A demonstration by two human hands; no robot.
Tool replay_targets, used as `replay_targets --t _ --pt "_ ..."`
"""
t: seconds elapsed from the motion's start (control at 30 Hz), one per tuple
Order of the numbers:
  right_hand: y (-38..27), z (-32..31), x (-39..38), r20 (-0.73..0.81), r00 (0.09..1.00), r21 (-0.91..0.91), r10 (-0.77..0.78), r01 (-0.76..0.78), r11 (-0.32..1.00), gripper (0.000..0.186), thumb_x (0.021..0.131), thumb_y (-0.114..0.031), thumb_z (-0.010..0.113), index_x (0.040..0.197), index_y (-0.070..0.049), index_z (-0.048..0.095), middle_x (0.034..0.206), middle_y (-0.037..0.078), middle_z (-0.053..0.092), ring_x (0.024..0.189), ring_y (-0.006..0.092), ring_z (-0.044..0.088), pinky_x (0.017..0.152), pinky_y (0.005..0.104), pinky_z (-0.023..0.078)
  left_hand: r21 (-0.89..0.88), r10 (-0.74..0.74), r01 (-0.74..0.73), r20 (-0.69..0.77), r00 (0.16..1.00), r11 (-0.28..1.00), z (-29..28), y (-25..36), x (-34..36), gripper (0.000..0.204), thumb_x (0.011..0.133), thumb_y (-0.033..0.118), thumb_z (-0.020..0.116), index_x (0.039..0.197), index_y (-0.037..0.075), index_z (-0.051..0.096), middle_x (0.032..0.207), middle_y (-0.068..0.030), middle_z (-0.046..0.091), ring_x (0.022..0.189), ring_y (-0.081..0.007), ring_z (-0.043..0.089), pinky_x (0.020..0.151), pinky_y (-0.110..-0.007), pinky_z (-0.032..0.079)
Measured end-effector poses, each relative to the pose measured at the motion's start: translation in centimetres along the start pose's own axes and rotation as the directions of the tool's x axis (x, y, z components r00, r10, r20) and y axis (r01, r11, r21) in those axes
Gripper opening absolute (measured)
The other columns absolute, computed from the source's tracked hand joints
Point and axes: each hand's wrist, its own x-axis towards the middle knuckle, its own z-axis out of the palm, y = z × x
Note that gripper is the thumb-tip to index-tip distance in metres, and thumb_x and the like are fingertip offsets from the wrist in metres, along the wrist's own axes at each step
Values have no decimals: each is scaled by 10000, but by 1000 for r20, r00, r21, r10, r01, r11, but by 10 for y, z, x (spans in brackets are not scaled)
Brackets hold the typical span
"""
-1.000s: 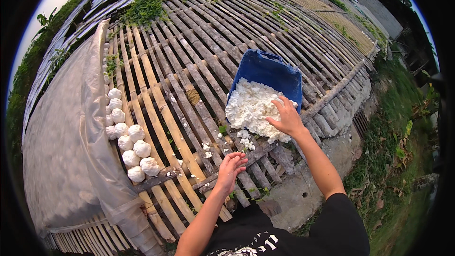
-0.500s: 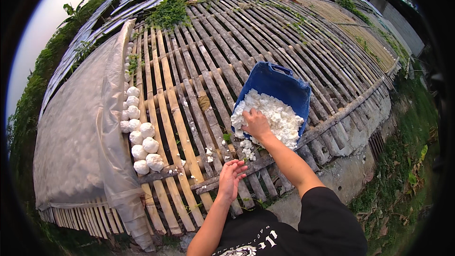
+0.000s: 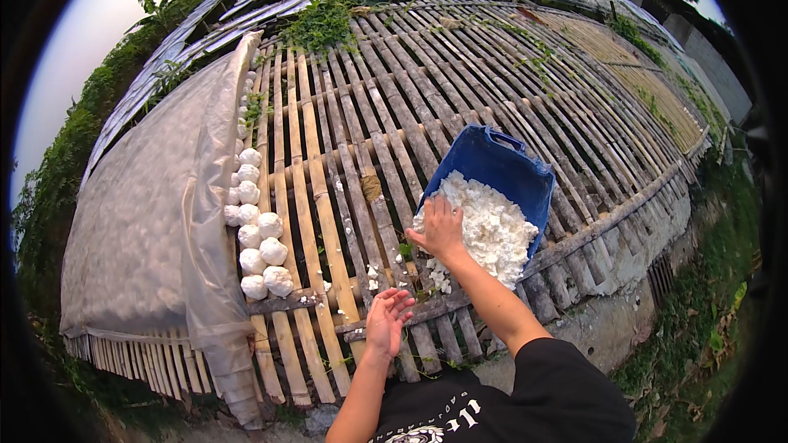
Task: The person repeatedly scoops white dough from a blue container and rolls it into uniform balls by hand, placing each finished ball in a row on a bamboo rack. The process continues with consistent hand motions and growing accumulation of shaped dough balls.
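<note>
A blue plastic container lies tipped on the bamboo slats, its open side facing me. White crumbly material fills its near part and spills over the slats. On the left part of this heap my right hand rests palm down, its fingers stretched out and the thumb apart. Lower and to the left, my left hand hovers above the slats, palm turned up, fingers loosely bent and apart, holding nothing. Rounded white balls stand in rows at the left, beside a plastic sheet.
The bamboo rack has gaps between its slats. A translucent plastic sheet covers its left part. White crumbs lie near my left hand. Green vines grow at the far side; a concrete ledge runs along the near right.
My right hand's fingers, bent into the white material before, now lie straighter with the thumb spread. The left hand has turned slightly. The whole view has shifted a little.
</note>
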Motion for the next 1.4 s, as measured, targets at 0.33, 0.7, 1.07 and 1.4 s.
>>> replay_targets --t 0.33,0.7,1.07,1.4 --pt "58 -11 18 -28 994 252 -104 108 962 307 890 -274 718 1170 -149 717 1137 123 669 1020 331 719 745 471 621 56 7 -7 12 1000 998 2 4 4 309 1067 261 564 1315 77 543 1296 -123 679 1189 -270 671 952 -421 524" --pt "39 -13 -17 79 988 58 -131 127 990 501 807 -391 883 1252 -217 731 1265 149 628 1186 426 658 840 530 609 121 -6 1 34 999 993 27 5 49 282 1080 238 564 1309 74 550 1273 -112 689 1173 -252 679 938 -408 528" --pt "110 -60 38 179 979 540 93 -177 823 589 755 -293 963 1250 -54 752 1153 240 785 1035 371 780 916 428 597 344 26 -47 64 998 938 81 5 99 262 1076 240 559 1285 84 582 1256 -73 682 1115 -186 674 904 -360 525" --pt "147 -94 50 593 700 724 398 -680 117 452 969 -456 818 1195 -84 696 946 38 723 769 144 690 703 331 566 32 -125 124 34 992 992 159 -14 132 395 1073 363 591 1341 78 537 1276 -148 632 1212 -313 668 1000 -445 541"
